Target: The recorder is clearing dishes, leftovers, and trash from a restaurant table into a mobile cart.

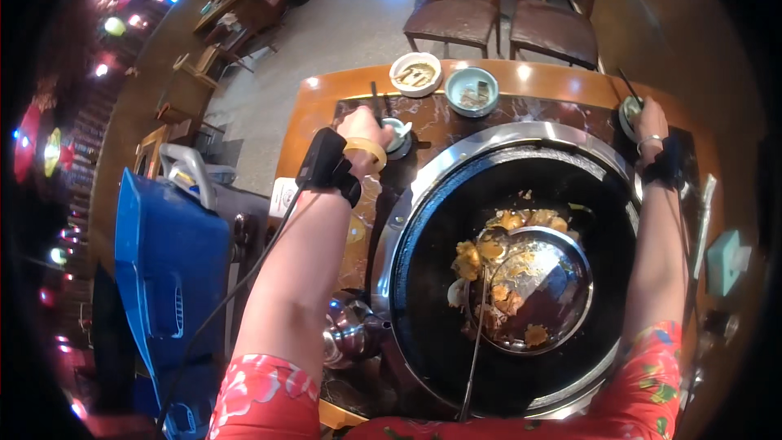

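Note:
My left hand (363,129), wearing a yellowish bangle, is at the table's far left. Its thumb is by the rim of a small bowl (396,145) that holds a white spoon (404,129). Dark chopsticks (374,98) rise between these fingers and the bowl; whether the hand grips either is hidden. Over at the far right corner, my right hand (651,121) is curled around the edge of another small bowl (627,117), with dark chopsticks (628,85) slanting out beside the fingers. Between my forearms sits a large black pan (440,330), with food scraps and a shiny round metal lid (550,299) inside.
A white bowl (416,74) and a pale blue bowl (471,91) with scraps stand at the far edge. A metal kettle (351,330) is left of the pan. Blue bin (177,269) beside the table; tissue box (727,264) at right; chairs (455,15) beyond.

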`<state>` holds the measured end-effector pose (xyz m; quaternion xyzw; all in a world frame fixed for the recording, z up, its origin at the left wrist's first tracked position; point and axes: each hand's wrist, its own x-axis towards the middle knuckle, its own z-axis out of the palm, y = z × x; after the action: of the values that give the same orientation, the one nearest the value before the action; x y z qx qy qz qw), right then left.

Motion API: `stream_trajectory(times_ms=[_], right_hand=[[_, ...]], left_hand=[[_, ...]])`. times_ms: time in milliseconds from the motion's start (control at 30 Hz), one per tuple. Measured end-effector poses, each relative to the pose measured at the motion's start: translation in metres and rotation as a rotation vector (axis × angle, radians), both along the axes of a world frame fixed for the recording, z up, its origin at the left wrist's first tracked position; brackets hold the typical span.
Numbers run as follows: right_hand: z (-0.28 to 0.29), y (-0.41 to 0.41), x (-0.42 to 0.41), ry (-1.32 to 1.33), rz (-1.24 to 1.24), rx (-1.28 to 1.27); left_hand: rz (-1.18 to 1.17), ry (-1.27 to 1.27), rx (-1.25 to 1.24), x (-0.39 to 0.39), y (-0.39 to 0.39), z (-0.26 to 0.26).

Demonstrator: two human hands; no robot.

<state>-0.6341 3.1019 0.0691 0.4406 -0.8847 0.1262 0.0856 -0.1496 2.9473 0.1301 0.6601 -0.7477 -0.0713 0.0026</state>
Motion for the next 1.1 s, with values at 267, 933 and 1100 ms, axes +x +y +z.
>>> stream_trajectory(times_ms=[267, 933, 1100], right_hand=[[-0.005, 0.019, -0.021, -0.307, -0.309, 0.038], [0.018, -0.096, 0.204, -0.623, 0.846, 0.114], [0.033, -0.099, 0.244, -0.618, 0.842, 0.207]], left_hand=[[0.006, -0.128, 0.093, 0.015, -0.010, -0.010], [0.157, 0.380, -0.349, 0.130, -0.031, -0.039], [0.194, 0.298, -0.405, 0.112, -0.047, -0.035]])
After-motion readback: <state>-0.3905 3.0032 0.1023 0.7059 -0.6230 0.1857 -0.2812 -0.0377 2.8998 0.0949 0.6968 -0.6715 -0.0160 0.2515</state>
